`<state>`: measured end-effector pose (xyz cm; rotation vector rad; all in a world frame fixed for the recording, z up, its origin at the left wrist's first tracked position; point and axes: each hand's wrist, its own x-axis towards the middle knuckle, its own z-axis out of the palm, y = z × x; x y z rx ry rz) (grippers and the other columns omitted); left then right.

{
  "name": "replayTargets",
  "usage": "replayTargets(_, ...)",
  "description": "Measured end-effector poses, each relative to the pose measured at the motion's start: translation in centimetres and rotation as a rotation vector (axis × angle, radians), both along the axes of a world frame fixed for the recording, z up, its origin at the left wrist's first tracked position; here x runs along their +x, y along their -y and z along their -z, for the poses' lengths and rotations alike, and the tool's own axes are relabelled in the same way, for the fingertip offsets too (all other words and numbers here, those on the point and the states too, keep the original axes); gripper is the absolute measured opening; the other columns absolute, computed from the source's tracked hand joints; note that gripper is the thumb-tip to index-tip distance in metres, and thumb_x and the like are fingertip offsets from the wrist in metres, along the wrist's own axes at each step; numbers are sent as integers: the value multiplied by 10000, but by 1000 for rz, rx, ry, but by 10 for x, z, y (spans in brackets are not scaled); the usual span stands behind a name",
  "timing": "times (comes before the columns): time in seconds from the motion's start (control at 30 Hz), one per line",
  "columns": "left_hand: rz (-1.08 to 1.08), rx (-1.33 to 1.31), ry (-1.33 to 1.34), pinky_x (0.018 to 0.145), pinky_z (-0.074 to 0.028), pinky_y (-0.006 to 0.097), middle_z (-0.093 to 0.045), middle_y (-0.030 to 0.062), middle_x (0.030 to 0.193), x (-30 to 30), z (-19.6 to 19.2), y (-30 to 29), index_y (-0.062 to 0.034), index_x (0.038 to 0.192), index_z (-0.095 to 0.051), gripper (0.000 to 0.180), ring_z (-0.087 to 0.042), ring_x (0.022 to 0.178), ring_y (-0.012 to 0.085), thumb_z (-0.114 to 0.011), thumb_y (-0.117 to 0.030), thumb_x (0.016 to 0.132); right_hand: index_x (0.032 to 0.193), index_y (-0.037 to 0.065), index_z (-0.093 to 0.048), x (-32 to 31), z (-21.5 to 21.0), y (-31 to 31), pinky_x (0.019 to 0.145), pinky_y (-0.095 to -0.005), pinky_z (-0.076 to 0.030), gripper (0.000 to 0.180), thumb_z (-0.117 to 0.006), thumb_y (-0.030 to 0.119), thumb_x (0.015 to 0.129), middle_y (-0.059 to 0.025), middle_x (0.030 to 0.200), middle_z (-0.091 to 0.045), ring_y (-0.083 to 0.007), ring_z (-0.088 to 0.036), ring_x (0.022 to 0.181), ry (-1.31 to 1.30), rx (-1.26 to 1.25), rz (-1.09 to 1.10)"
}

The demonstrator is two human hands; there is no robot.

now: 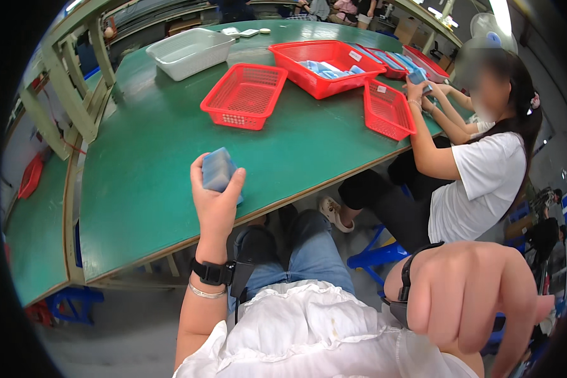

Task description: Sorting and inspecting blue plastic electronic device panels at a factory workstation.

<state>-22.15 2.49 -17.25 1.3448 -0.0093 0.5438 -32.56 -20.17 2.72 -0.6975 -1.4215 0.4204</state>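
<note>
Above the near edge of the green table [138,208], my left hand [214,205] is closed around a light blue block [218,171] with grey-blue bands across its face. Its thumb presses the block's right side while the fingers wrap the left; I cannot tell exactly what kind of thing it is. My right hand [472,293] is raised close to the camera at the lower right, away from the table, its fingers curled. Whatever is inside those fingers, if anything, is hidden. Both wrists wear black straps.
Farther back stand a red basket [242,104], a larger red basket [324,88] holding blue and white pieces, a smaller red basket [389,120] and a whitish basket [189,53]. At my right, a seated person [491,170] holds a blue piece. A blue stool [378,255] is below.
</note>
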Motion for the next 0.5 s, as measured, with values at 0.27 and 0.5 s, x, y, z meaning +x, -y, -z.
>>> replayTargets(0.27, 3, -106, -2, 818, -507, 295, -541, 78, 1100, 0, -1, -2, -18, 1277, -406, 579, -583, 967, 161, -740, -36, 805, 1074, 59, -654, 22, 24, 17, 488, -294, -357, 463, -418, 452, 1010, 38, 678, -465, -131, -506, 568, 514, -215, -227)
replayTargets(0.5, 325, -504, -60, 804, -546, 346, -595, 125, 1034, 3, -8, -14, 20, 1292, -467, 532, -624, 923, 211, -663, -97, 810, 1040, 8, -693, 71, 59, 12, 547, -288, -418, 401, -728, 360, 852, -18, 737, -608, -162, -540, 627, 190, -725, 147)
